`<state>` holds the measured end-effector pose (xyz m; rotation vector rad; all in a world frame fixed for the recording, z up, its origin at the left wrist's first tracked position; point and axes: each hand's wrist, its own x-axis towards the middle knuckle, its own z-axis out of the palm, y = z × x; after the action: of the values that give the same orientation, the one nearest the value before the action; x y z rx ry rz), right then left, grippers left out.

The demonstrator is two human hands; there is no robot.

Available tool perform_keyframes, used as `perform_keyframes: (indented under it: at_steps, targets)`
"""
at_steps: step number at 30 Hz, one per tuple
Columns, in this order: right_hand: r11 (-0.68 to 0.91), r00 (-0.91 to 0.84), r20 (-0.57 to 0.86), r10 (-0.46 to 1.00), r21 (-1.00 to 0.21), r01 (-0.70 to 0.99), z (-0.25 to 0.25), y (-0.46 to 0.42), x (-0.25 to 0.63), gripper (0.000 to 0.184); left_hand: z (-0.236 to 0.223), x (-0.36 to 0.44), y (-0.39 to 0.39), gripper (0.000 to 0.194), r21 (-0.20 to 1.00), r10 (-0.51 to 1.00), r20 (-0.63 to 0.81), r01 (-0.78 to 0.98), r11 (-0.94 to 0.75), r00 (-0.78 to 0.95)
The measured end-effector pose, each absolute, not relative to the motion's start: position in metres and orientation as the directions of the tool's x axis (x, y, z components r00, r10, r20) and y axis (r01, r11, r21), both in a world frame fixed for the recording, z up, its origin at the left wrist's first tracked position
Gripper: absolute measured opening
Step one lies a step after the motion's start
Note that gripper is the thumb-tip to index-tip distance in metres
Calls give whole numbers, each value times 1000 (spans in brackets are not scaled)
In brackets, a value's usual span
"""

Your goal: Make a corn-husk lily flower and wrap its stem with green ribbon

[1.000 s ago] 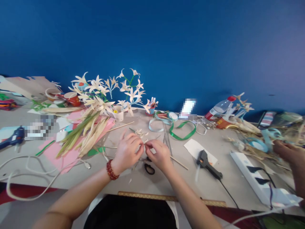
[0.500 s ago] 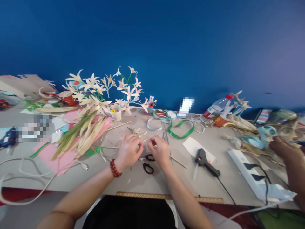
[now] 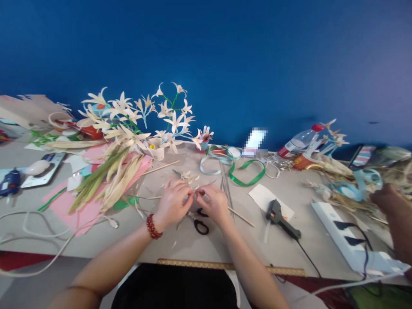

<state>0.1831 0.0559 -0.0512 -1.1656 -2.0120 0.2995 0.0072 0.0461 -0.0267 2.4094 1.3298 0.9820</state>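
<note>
Table (image 3: 189, 249): gray; bore tools and craft materials.
Flowers (image 3: 174, 121): white; stood bunched near the rear, left of center.
Left hand (image 3: 174, 204): fingers were curled, thumb close to forefinger; any held piece could not be told.
Right hand (image 3: 214, 206): faced the left, just beside it; similarly pinched, contents indiscernible.
Scissors (image 3: 202, 233): lay below the hands; partly hidden.
Small flower (image 3: 188, 176): lay just beyond the fingers.

Black-handled scissors (image 3: 202, 233), lying flat (blades mostly hidden), pale pointed-petalled flower (image 3: 188, 176), lying just beyond
</note>
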Motion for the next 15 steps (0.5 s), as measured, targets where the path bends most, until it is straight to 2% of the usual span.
perform_keyframes:
  at_steps: [5, 11, 15]
  targets:
    - [455, -102, 539, 836, -577, 679, -53, 64, 204, 10, -33, 4, 47, 12, 532, 841, 431, 661, -529, 326]
    - [608, -367, 495, 788, -530, 591, -49, 58, 187, 10, -35, 3, 48, 11, 540, 851, 400, 662, -519, 341]
    - [592, -358, 485, 798, -521, 615, -53, 58, 181, 7, -34, 4, 47, 12, 544, 855, 387, 663, -514, 345]
